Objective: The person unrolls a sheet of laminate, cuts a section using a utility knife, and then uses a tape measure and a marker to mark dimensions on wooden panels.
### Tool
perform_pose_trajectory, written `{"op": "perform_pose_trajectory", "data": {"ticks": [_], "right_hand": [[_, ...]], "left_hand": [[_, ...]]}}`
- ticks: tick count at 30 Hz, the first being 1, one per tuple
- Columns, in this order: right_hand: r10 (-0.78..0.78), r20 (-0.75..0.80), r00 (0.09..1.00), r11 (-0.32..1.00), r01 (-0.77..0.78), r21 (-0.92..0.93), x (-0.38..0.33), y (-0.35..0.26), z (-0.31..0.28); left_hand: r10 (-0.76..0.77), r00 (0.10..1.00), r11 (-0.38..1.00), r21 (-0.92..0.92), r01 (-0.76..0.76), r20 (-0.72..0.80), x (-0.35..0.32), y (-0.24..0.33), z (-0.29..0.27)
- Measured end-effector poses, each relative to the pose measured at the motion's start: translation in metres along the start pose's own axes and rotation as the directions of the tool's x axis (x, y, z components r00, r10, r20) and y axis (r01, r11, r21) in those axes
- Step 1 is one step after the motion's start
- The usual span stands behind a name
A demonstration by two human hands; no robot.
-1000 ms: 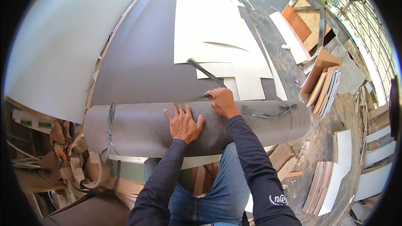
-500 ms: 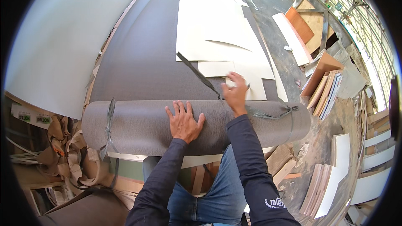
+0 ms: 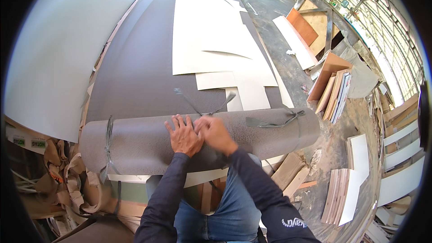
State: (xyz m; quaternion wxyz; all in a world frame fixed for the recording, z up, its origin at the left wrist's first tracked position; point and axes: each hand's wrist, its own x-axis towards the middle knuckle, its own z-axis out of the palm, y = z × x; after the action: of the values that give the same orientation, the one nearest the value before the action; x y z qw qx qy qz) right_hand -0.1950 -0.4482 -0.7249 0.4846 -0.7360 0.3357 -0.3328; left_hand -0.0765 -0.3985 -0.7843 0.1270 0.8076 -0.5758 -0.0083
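Note:
A thick roll of dark grey-brown sheeting lies crosswise in front of me. My left hand rests palm down on its top, fingers stretched out. Close beside it, my right hand has its fingers bent together at the roll's middle tie; what they pinch is hidden. Two loose ends of a dark plastic strip stick up just beyond my hands. Similar strips circle the roll at its left end and right end.
Flat dark sheeting stretches away beyond the roll, with pale sheets lying on it. A large whitish panel flanks the left. Crumpled brown paper lies lower left. Boards and panel offcuts stand at right.
My right hand has come down and left, from the raised strip to beside my left hand. The strip's ends now point two ways. The whole view has shifted slightly.

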Motion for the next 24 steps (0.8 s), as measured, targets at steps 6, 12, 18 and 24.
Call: {"op": "perform_pose_trajectory", "data": {"ticks": [6,12,18,24], "right_hand": [[-0.153,0.214,0.965,0.988,0.142,0.069,-0.065,-0.078,0.004],[-0.63,0.292,0.72,0.776,0.577,0.253,-0.072,-0.127,-0.006],[-0.318,0.081,0.944,0.893,0.328,-0.31,-0.015,-0.146,0.041],[-0.388,0.197,0.9,0.739,0.432,-0.517,0.0,0.006,-0.088]], "left_hand": [[-0.007,1.0,1.0,0.03,0.007,-0.014,-0.001,-0.005,0.011],[-0.004,1.0,1.0,0.004,0.004,-0.003,0.005,0.02,-0.015],[-0.004,0.991,1.0,-0.022,0.001,-0.134,-0.01,0.016,0.005],[0.013,0.999,1.0,0.004,-0.013,0.052,-0.005,0.012,-0.011]]}}
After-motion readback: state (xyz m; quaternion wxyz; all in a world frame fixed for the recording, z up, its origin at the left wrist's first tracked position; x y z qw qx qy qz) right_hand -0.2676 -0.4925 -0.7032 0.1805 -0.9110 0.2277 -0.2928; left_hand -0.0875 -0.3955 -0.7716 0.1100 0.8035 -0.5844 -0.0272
